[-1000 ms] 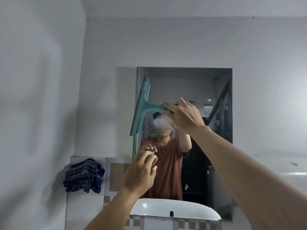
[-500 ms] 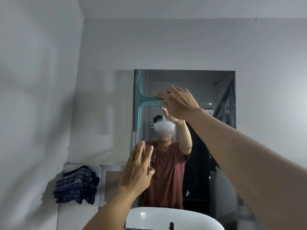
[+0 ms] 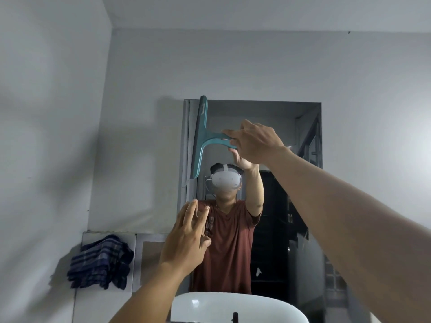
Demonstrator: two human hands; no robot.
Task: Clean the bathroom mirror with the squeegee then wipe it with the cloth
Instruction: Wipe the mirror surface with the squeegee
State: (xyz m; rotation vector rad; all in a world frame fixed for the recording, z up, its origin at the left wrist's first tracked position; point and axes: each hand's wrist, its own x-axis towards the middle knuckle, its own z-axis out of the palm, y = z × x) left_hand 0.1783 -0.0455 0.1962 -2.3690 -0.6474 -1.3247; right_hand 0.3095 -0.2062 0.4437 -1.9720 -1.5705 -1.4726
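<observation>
two hands are up in front of me. nearest, at the bottom edge, sits the white sink [image 3: 268, 306], just below the mirror. my left hand [image 3: 186, 238] is raised over it with the fingers spread loose and holding nothing, its fingertips close to the lower left part of the glass; i cannot tell if they touch it. my right hand [image 3: 254, 142] reaches higher and further, fingers wrapped around the handle of the teal squeegee [image 3: 200, 138]. its blade stands nearly upright along the left edge of the mirror [image 3: 275, 117], top end at the upper left corner, seemingly against the glass. to the left, low on the tiled wall [image 3: 149, 257], the dark striped cloth [image 3: 102, 262] hangs bunched up, well apart from both hands. in the glass i see my reflection in a red shirt.
</observation>
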